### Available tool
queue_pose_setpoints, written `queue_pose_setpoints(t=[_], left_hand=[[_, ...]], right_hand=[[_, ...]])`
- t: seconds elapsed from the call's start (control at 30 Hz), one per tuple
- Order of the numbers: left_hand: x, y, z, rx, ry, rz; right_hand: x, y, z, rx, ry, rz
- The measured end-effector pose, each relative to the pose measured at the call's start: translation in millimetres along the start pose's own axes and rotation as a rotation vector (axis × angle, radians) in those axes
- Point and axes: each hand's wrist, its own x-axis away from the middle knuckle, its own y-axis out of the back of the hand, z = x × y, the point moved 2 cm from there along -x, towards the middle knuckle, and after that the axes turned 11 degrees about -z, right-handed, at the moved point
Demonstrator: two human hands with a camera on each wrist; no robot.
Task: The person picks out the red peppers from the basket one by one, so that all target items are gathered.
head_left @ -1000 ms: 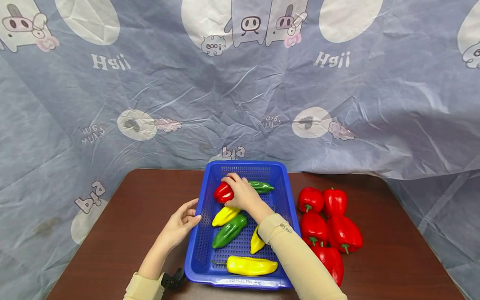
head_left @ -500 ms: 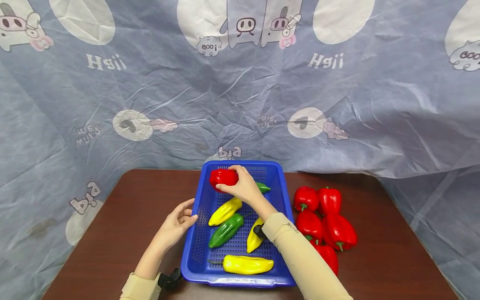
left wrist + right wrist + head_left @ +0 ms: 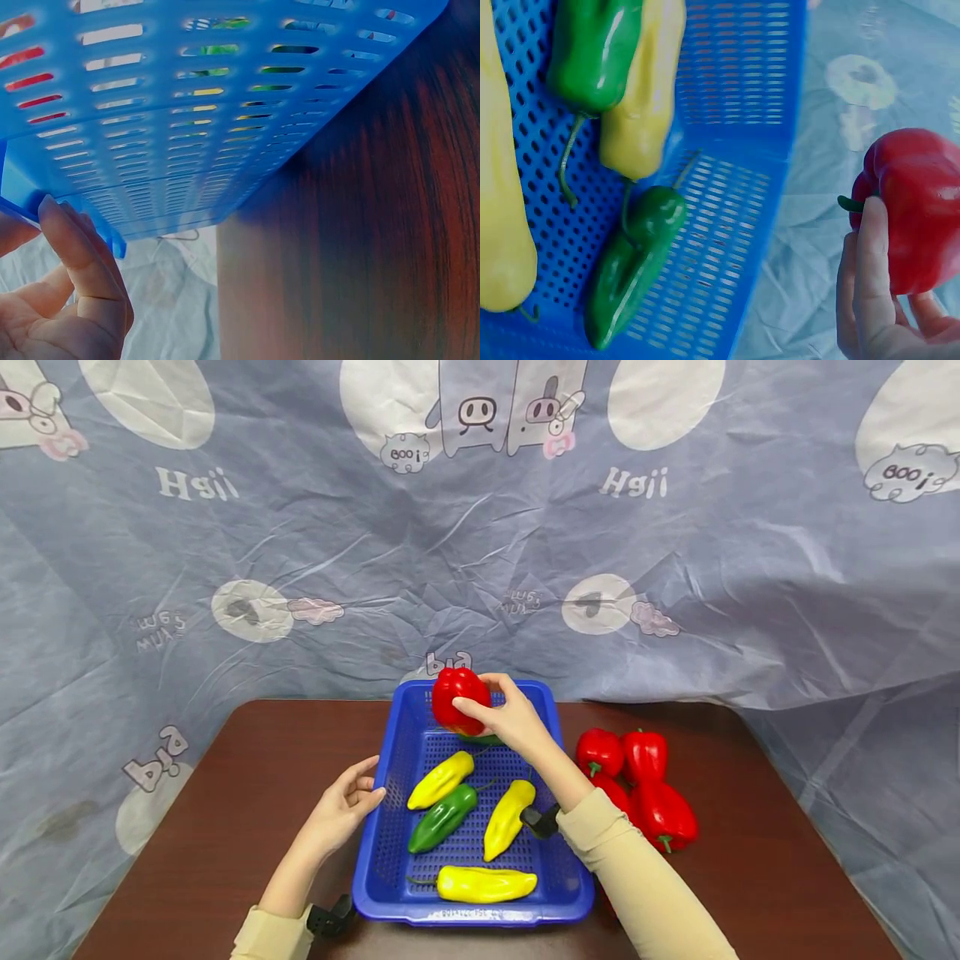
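Observation:
My right hand (image 3: 513, 714) grips a red bell pepper (image 3: 461, 700), held up above the far end of a blue plastic basket (image 3: 363, 868). In the right wrist view the bell pepper (image 3: 922, 210) shows its short green stem, with fingers and thumb round its side. At the basket's left rim my left hand (image 3: 341, 806) holds the edge; in the left wrist view its fingertips (image 3: 56, 217) meet the rim's lip. Inside the basket lie yellow peppers, one crosswise (image 3: 486, 884) near the front, and a green pepper (image 3: 442, 818). Another green pepper (image 3: 634, 262) lies at the far end, partly hidden in the head view.
Several red bell peppers (image 3: 663, 814) are grouped on the brown table (image 3: 757, 868) right of the basket, some hidden behind my right forearm. A grey-blue printed cloth (image 3: 420, 568) hangs behind the table.
My right hand has lifted the red bell pepper from the basket's far left, up and slightly to the right. My left hand stays at the rim. The head view has shifted a little.

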Motion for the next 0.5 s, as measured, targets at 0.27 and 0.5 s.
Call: queue_pose_setpoints(t=[0.27,0.5], left_hand=[[0.5,4.1,-0.3,-0.001,0.001,0.011],[0.8,1.9,-1.0,-0.016,-0.004,0.017]], right_hand=[[25,41,8,-0.081,0.0,-0.025],[44,80,3,-0.116,0.009,-0.052]])
